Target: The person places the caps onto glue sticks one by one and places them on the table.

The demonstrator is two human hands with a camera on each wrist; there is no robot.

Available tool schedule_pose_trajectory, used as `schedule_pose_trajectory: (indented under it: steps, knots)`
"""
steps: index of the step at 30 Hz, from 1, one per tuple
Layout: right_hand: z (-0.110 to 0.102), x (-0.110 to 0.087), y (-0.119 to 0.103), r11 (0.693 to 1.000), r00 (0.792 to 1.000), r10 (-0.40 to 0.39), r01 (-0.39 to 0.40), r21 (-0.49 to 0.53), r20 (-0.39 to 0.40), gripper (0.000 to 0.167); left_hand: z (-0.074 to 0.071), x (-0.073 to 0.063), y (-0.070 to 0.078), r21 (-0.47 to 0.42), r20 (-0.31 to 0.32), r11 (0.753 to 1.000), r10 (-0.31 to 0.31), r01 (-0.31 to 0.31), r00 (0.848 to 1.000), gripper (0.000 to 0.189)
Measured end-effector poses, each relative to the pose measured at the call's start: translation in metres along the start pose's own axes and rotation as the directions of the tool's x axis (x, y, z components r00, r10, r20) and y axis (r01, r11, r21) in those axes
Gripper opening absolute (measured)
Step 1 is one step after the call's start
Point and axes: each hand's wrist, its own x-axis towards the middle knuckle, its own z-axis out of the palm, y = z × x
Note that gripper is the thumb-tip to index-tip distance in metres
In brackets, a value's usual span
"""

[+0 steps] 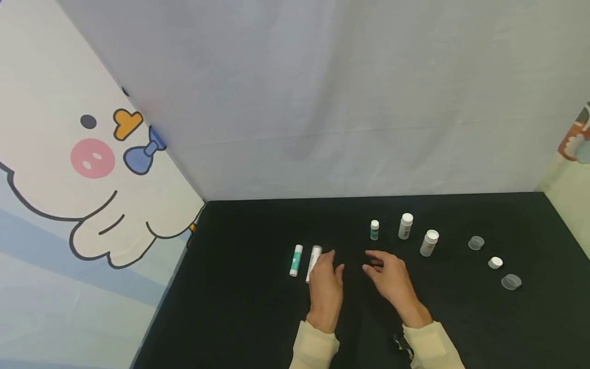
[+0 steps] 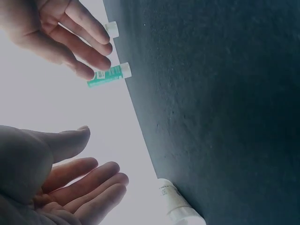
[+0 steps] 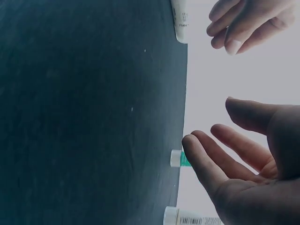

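Both hands hover over the black table with relaxed fingers and nothing held. The left hand (image 1: 325, 294) is nearest to a white tube (image 1: 313, 260), whose right side it partly overlaps in the head view. Just left of that tube lies a slim green-and-white tube (image 1: 296, 260). My right hand (image 1: 392, 279) has its fingers bent loosely toward the left hand, with a gap between the two. Beyond it are a small green bottle (image 1: 374, 231) with a white cap, a white bottle (image 1: 405, 227) and another white bottle (image 1: 429, 243). The green bottle (image 2: 107, 76) also shows behind the right fingers in the left wrist view.
On the right of the table (image 1: 239, 318) are a clear cup (image 1: 476, 243), a loose white cap (image 1: 496, 263) and a second clear cup (image 1: 511, 282). A pale curtain (image 1: 350, 102) hangs at the back. A cartoon-printed panel (image 1: 41, 128) stands at the left.
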Motion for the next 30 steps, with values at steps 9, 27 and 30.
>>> schedule_pose_trajectory:
  steps: [9,27,30]
  knots:
    - [-0.014,-0.006,0.008,0.999,0.999,0.033,-0.033,-0.014,-0.018,0.036,0.005,0.001,0.004,-0.003,-0.002,0.999,0.034,-0.034,0.999,0.032]
    - [-0.046,-0.024,0.027,0.991,0.991,0.128,-0.129,-0.025,-0.049,0.038,0.017,0.007,0.013,-0.04,0.029,0.998,0.043,-0.042,0.999,0.034]
    - [-0.053,-0.026,0.031,0.989,0.988,0.141,-0.143,-0.033,-0.059,0.039,0.02,0.007,0.014,-0.046,0.036,0.998,0.035,-0.033,0.999,0.034]
